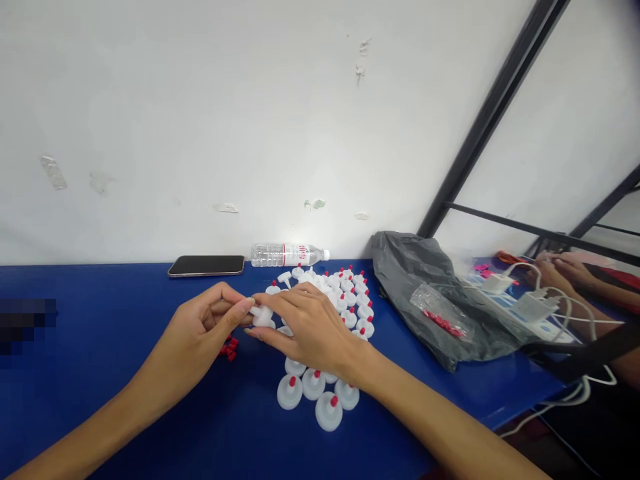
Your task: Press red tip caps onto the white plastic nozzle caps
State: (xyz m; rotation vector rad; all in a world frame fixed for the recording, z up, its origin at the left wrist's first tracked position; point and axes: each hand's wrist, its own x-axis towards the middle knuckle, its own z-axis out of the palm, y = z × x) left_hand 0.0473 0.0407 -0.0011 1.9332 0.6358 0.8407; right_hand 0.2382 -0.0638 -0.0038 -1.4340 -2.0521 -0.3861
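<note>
Between my hands is a white plastic nozzle cap (pixel 263 316), tilted with its tip toward the left. My right hand (pixel 310 327) grips its wide base between thumb and fingers. At the tip, the thumb and forefinger of my left hand (pixel 205 327) are pinched together; whatever lies between them is hidden. Under my left hand lies a small pile of red tip caps (pixel 230 348), partly covered. Around and beneath my right hand stand many white nozzle caps with red tips (pixel 329 411). One white nozzle cap without a red tip (pixel 285 279) lies behind my right hand.
A black phone (pixel 207 266) and a clear plastic bottle (pixel 287 255) lie along the wall. To the right are a grey plastic bag (pixel 410 267), a clear bag of red pieces (pixel 440 317) and a power strip (pixel 530 317) with chargers. Another person's hands (pixel 560 270) show at far right.
</note>
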